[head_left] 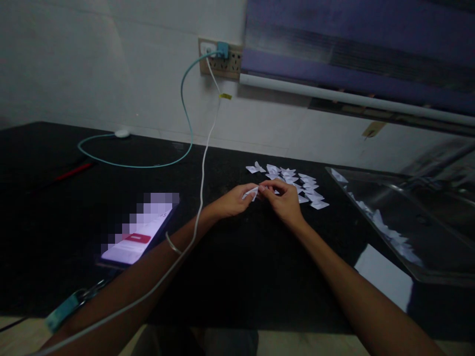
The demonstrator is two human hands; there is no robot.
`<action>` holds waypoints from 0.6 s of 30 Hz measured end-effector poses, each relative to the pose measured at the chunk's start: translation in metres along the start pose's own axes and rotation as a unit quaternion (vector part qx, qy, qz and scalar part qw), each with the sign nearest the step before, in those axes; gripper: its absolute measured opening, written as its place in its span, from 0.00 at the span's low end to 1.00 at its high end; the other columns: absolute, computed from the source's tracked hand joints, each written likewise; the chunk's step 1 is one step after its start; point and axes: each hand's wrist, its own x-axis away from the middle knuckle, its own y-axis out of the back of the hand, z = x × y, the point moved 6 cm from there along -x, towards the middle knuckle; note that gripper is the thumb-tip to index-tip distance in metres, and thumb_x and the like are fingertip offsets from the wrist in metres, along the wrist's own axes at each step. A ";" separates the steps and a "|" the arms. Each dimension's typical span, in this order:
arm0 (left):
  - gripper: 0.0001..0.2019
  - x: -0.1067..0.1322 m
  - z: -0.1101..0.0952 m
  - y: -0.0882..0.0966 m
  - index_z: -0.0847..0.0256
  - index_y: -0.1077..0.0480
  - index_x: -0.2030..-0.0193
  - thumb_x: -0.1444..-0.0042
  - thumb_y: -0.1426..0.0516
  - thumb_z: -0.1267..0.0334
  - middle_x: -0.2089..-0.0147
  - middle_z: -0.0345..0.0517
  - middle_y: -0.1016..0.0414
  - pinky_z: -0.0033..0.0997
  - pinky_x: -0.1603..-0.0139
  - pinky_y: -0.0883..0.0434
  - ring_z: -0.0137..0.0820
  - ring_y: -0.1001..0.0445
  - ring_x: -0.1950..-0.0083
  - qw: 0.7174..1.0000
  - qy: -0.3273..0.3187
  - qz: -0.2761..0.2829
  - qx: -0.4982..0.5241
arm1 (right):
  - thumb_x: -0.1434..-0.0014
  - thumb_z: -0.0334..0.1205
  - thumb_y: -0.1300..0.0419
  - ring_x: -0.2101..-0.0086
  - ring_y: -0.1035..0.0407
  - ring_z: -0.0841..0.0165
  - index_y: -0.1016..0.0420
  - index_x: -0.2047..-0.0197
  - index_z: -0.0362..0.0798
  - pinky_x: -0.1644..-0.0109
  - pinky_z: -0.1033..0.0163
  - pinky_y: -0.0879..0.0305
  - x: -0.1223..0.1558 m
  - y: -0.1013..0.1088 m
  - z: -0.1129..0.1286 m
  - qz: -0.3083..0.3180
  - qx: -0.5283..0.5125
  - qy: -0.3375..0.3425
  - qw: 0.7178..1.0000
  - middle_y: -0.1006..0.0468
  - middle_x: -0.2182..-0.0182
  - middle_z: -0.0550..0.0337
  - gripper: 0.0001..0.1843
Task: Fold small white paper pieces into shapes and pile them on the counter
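Note:
Both hands meet over the dark countertop (237, 277), around a small folded piece of white paper (251, 193). My left hand (237, 200) pinches the paper between thumb and fingers. From the other side, the closed fingertips of my right hand (284, 200) grip its right end; part of the paper is hidden there. Just behind my right hand lie several folded white paper boats (310, 187) in loose rows, pointed at their ends. To the right of my right forearm rests a stack of white paper sheets (386, 277).
A lit phone (143, 232) lies beside my left forearm. A white cable (203, 173) crosses that forearm, and a teal cable (148, 166) loops behind. At right, more folded papers (395, 237) lie along the metal sink (426, 277). A teal-tagged keychain (65, 311) sits front left.

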 end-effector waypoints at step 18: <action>0.20 -0.003 0.007 -0.005 0.62 0.30 0.65 0.27 0.56 0.57 0.63 0.47 0.24 0.35 0.50 0.30 0.30 0.27 0.61 0.999 0.010 0.032 0.023 | 0.42 0.45 0.35 0.73 0.36 0.67 0.24 0.71 0.50 0.68 0.61 0.38 0.003 -0.004 0.011 0.016 -0.026 0.013 0.999 0.30 0.78 0.63 0.10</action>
